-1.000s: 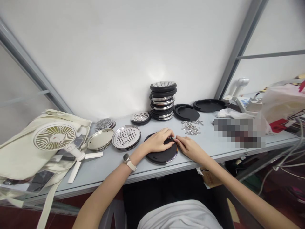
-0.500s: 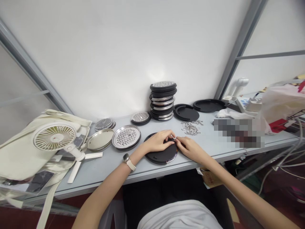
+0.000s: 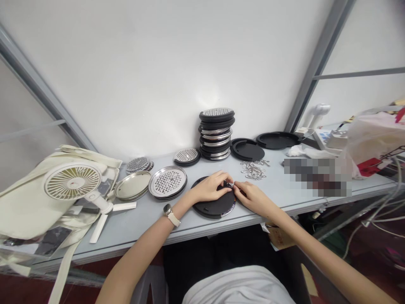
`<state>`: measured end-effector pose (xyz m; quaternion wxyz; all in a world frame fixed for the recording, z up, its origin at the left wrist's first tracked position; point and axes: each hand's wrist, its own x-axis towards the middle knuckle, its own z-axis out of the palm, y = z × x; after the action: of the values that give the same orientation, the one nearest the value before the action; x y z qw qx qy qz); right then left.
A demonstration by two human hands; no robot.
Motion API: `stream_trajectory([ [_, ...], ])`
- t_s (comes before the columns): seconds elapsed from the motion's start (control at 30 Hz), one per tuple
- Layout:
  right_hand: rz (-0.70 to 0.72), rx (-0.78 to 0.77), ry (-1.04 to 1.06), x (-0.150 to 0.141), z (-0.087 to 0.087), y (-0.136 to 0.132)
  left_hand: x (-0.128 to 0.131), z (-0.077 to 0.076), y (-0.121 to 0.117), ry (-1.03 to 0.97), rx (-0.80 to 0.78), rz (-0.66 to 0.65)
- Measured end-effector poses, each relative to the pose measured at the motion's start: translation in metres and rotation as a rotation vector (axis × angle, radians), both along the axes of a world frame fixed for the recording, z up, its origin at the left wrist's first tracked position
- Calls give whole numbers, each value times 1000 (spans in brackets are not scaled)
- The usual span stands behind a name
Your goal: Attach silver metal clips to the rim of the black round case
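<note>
A round black plate (image 3: 215, 205) lies on the table in front of me, with a shiny, patterned strip along its right edge. My left hand (image 3: 212, 187) rests over its far side, thumb and fingers closed around a small metal clip (image 3: 230, 184). From the right, my right hand (image 3: 251, 196) pinches the same clip at the plate's rim. Fingers partly cover the clip, so how it sits on the plate cannot be made out. Just beyond my right hand is a loose pile of metal clips (image 3: 254, 170).
Perforated metal discs (image 3: 167, 181) and plain metal lids (image 3: 133, 185) lie to the left, near a white fan (image 3: 73, 181). A tall stack of black and metal discs (image 3: 217, 133) stands against the wall. Black trays (image 3: 278, 140) and a plastic bag (image 3: 370, 139) are at the right.
The metal clip between my fingertips has turned slightly and shows more. Both hands stay at the same place on the plate.
</note>
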<state>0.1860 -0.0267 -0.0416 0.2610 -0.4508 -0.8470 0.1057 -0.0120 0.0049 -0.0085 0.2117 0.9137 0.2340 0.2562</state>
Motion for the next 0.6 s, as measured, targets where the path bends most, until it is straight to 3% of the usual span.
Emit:
stream_trajectory([
  [0.17,-7,3,0,0,0,-1,1,0,0,-34,-43,6],
  [0.37,39,29,0,-1,1,-3,1,-2,4,-102,-217,13],
  [0.6,-29,-6,38,-2,-1,-1,1,-1,4,-50,-97,78],
])
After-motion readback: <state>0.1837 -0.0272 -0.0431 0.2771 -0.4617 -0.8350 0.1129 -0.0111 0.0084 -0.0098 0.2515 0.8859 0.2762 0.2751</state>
